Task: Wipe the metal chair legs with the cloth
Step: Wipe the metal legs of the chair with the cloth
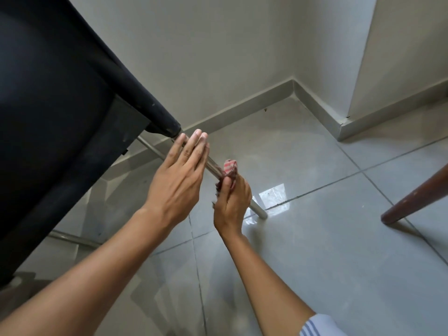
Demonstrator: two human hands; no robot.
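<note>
Head view: a person's two bare forearms reach down toward a tilted black chair point(55, 98) over a grey tiled floor point(327, 238).
Metal chair leg point(212, 166): shiny tube running from the chair's black frame down to the floor, its foot resting on a tile near a bright reflection.
Left hand point(179, 180): fingers straight and together, laid flat along the upper part of the leg, not curled around it.
Right hand point(232, 202): closed in a fist around the cloth and the leg, lower down, just below the left hand.
Cloth point(229, 169): red and white checked, bunched, wrapped against the leg and poking out above the fist.
Wooden leg point(417, 200): brown, at the right edge, well apart.
Sleeve point(320, 326): white with grey stripes, on the right arm.
</note>
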